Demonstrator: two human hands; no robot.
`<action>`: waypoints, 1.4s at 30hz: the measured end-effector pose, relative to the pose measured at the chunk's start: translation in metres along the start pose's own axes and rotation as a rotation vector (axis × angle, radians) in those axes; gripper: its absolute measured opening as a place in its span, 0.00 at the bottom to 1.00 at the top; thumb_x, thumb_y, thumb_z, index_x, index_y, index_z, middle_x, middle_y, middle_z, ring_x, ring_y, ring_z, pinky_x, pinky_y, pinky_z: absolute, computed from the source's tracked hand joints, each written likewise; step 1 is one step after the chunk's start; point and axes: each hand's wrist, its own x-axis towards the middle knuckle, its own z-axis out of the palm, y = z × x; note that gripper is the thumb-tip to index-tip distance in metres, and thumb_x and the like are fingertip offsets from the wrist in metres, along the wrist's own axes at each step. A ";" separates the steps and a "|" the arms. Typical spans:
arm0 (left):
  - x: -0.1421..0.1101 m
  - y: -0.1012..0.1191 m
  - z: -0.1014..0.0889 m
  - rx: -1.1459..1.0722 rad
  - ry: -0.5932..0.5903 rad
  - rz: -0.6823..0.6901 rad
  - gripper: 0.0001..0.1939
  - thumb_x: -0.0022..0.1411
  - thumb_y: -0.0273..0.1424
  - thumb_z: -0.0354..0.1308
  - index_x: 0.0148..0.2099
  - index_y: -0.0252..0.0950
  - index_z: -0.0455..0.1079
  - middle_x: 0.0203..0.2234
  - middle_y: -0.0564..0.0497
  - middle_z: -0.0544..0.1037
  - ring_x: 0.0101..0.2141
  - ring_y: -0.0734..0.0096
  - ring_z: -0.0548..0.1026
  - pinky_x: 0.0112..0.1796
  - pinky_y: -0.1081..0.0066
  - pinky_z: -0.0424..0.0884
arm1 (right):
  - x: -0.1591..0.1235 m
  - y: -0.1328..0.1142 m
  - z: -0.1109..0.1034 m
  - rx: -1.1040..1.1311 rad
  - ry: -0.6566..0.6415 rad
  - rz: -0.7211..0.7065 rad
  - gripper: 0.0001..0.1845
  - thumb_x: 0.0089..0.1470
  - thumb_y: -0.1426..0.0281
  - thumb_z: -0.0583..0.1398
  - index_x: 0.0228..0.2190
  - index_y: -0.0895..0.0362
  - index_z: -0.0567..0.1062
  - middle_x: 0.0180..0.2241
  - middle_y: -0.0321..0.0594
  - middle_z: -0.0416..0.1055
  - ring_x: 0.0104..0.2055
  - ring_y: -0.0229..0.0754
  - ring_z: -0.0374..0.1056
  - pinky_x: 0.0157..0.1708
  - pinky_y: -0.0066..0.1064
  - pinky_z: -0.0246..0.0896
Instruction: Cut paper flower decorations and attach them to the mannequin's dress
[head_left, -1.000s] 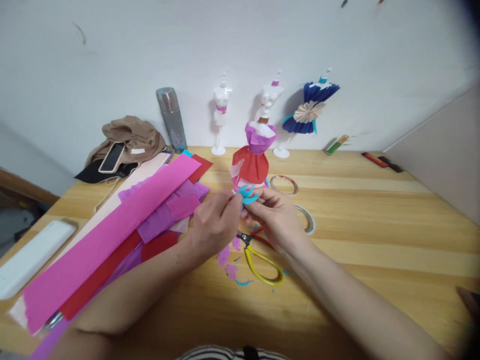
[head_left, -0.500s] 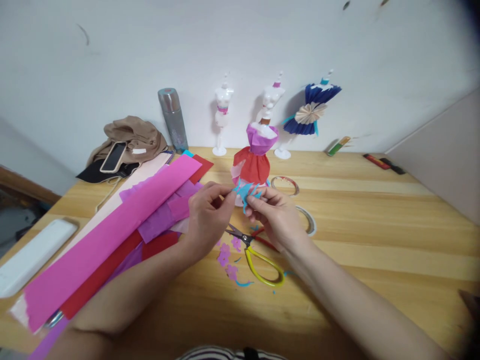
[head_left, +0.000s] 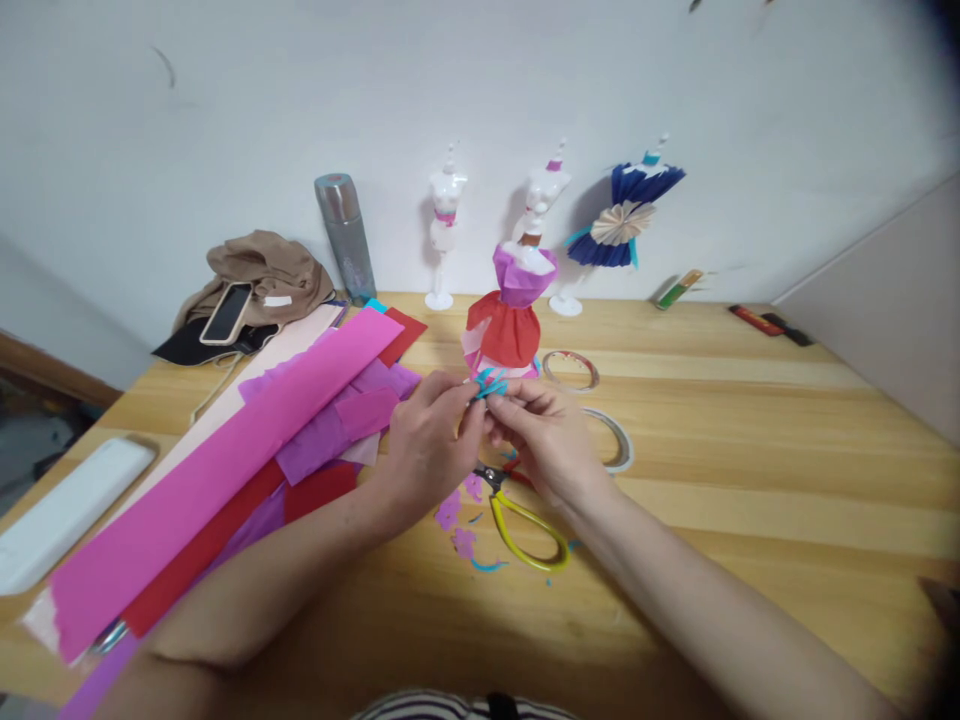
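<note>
Between my two hands is a small piece of blue paper (head_left: 491, 382) with cut, pointed edges. My left hand (head_left: 431, 440) pinches it from the left, and my right hand (head_left: 547, 430) grips it from the right between thumb and fingers. Just behind stands a mini dress form in a purple top and red skirt (head_left: 504, 330). Scissors with one yellow and one red handle (head_left: 531, 535) lie on the table below my hands, their blades partly hidden by my left hand. Beside them are several purple paper flowers (head_left: 463, 543) and blue scraps (head_left: 489, 566).
Strips of pink, red and purple paper (head_left: 225, 470) spread over the left side, near a white box-like case (head_left: 75, 510). A phone (head_left: 227, 313), brown cloth (head_left: 266, 270) and flask (head_left: 345, 240) stand behind. Tape rolls (head_left: 619, 440) lie right; a navy-dressed form (head_left: 622, 220) stands by the wall.
My left hand drew slightly left with the blue paper spread out, then came back in toward my right hand. The paper is now more bunched together. My right hand stays nearly in place.
</note>
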 end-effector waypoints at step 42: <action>0.031 -0.004 -0.022 -0.967 -0.521 -0.947 0.19 0.42 0.41 0.73 0.25 0.33 0.70 0.10 0.56 0.69 0.13 0.81 0.65 0.15 0.80 0.59 | 0.001 -0.015 -0.006 -0.311 -0.142 -0.049 0.13 0.39 0.64 0.71 0.26 0.55 0.75 0.17 0.30 0.69 0.17 0.33 0.63 0.19 0.27 0.61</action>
